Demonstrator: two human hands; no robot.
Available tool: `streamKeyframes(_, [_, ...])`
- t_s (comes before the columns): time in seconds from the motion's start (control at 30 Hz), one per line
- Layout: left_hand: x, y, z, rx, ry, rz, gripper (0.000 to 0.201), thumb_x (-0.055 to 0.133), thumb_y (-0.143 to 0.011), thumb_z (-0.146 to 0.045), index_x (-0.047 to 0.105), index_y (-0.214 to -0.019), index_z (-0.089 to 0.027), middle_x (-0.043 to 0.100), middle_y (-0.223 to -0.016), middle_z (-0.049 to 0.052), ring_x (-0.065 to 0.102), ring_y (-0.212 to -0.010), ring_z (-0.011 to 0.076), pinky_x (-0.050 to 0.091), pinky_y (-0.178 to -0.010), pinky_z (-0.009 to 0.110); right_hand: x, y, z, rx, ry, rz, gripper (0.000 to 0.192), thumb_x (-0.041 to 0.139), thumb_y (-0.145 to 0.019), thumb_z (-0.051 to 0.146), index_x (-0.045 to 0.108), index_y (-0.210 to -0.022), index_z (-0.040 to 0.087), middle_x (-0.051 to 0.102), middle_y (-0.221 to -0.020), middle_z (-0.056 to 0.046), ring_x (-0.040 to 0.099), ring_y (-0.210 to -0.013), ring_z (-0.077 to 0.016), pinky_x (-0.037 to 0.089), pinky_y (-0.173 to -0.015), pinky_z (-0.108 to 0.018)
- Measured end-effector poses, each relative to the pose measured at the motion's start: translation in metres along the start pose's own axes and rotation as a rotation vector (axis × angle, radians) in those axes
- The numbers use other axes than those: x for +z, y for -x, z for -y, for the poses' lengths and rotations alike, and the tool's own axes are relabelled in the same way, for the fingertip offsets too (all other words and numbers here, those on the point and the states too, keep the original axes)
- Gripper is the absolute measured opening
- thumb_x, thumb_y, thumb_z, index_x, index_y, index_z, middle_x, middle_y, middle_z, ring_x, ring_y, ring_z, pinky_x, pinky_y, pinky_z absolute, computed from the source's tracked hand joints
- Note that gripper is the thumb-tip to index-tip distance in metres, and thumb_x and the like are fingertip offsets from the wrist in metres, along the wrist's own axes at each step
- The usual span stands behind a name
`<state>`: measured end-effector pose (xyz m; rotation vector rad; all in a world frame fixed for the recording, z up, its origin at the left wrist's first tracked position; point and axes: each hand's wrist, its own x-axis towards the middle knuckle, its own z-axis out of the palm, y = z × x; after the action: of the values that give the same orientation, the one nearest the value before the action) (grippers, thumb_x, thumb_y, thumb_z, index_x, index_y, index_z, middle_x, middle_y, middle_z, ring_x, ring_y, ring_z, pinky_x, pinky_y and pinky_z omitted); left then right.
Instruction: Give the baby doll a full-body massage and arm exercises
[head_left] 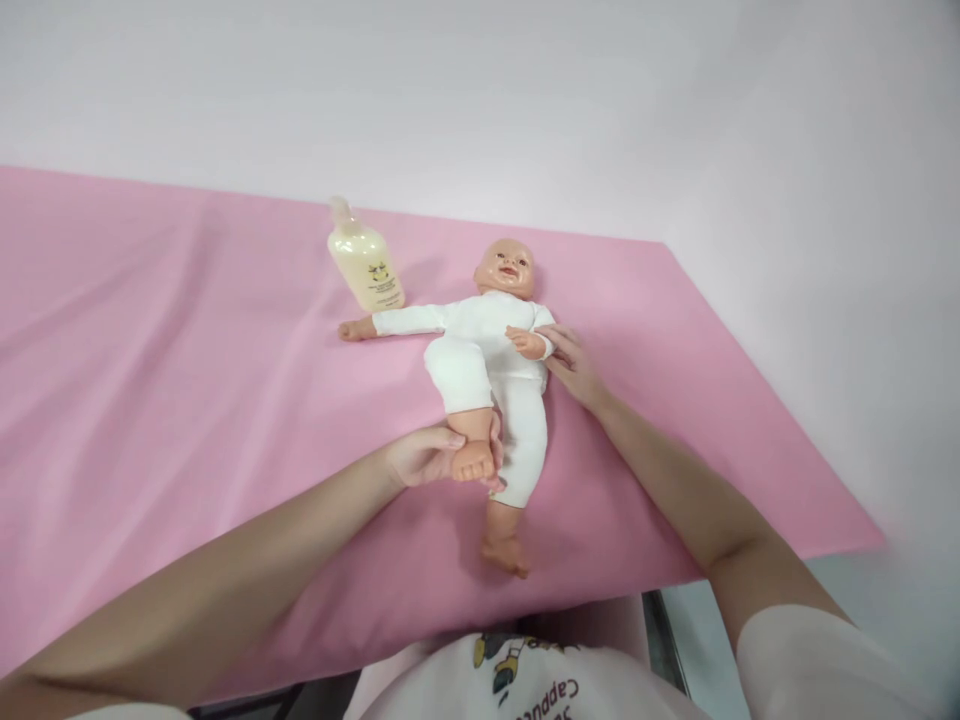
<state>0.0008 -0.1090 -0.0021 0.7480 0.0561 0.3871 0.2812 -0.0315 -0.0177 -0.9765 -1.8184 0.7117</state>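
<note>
A baby doll [487, 330] in a white cloth suit lies on its back, its head away from me. My left hand [431, 455] is closed around the doll's lower leg near the foot [474, 462], thumb in front and fingers behind; that leg is lifted and bent. The other leg [523, 440] lies straight towards me. At the doll's side, my right hand [574, 365] curls its fingers over the sleeve of the arm bent across the belly. Its thumb is mostly hidden. The doll's other arm [409, 319] stretches out to the left.
A pump bottle [367, 265] of pale yellow liquid is on the cloth just beyond the doll's outstretched arm. Pink cloth [187, 400] with soft folds covers the table. Its near edge runs close to my body, and a pale wall or floor surface lies beyond the far edge.
</note>
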Motion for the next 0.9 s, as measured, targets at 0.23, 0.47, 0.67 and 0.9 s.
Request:
streamKeyframes(0.23, [0.003, 0.004, 0.001, -0.147, -0.186, 0.031, 0.041, 0.075, -0.076, -0.037, 0.056, -0.105, -0.015, 0.075, -0.087, 0.008, 0.071, -0.076, 0.0231, 0.055, -0.076, 0.036, 0.005, -0.004, -0.008, 0.109, -0.217, -0.174, 0.052, 0.069, -0.085, 0.056, 0.061, -0.13, 0.031, 0.061, -0.138, -0.007, 0.06, -0.129, -0.0265, 0.05, -0.112, -0.047])
streamKeyframes(0.47, [0.014, -0.001, -0.011, -0.265, -0.248, 0.215, 0.041, 0.079, -0.069, -0.045, 0.062, -0.094, -0.017, 0.074, -0.075, 0.008, 0.069, -0.075, 0.027, 0.053, -0.084, 0.042, 0.002, -0.01, -0.006, 0.39, -0.574, -0.464, 0.029, 0.069, -0.085, 0.041, 0.059, -0.11, 0.03, 0.073, -0.104, 0.002, 0.074, -0.083, -0.0162, 0.063, -0.087, -0.035])
streamKeyframes(0.67, [0.013, 0.0, -0.009, -0.267, -0.237, 0.209, 0.039, 0.079, -0.069, -0.041, 0.064, -0.095, -0.017, 0.074, -0.079, 0.007, 0.068, -0.075, 0.0261, 0.049, -0.09, 0.044, -0.003, -0.015, -0.001, 0.526, -0.794, -0.636, 0.024, 0.058, -0.092, 0.03, 0.053, -0.116, 0.032, 0.073, -0.102, 0.004, 0.077, -0.078, -0.0145, 0.065, -0.084, -0.033])
streamKeyframes(0.9, [0.005, 0.004, -0.004, -0.195, -0.217, 0.176, 0.04, 0.074, -0.075, -0.048, 0.061, -0.096, -0.017, 0.071, -0.075, 0.006, 0.066, -0.076, 0.0251, 0.047, -0.087, 0.041, -0.005, -0.015, -0.004, 0.533, -0.795, -0.633, 0.029, 0.058, -0.094, 0.036, 0.052, -0.122, 0.034, 0.073, -0.116, 0.001, 0.077, -0.084, -0.0153, 0.064, -0.092, -0.037])
